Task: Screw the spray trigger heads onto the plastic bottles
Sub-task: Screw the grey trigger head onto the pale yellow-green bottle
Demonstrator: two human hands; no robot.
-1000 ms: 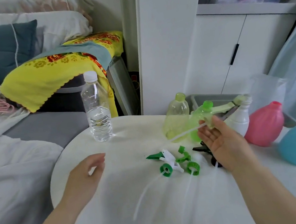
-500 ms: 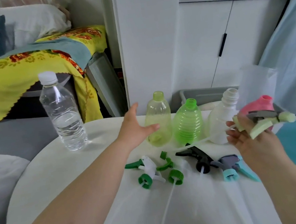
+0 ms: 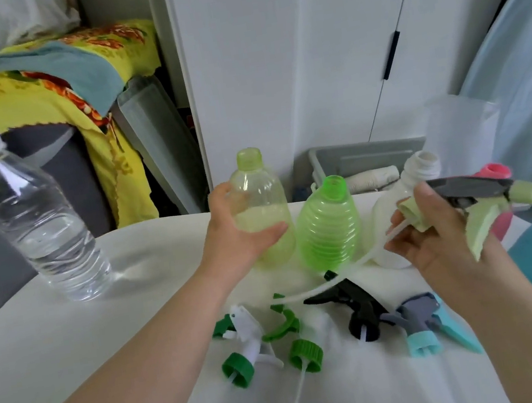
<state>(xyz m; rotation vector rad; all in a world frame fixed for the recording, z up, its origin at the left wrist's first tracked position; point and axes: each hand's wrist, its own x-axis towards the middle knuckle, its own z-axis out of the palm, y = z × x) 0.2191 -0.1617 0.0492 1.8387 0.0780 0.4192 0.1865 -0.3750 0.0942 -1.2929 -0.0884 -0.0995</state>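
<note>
Left hand (image 3: 239, 239) just closed round pale bottle (image 3: 261, 212), frame centre; right hand (image 3: 435, 238) holds trigger head (image 3: 485, 203). Fitting next.

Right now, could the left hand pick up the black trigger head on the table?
Probably not yet: the left hand grips the pale yellow-green bottle. The black trigger head lies close by in the open, so letting go should free the way.
</note>
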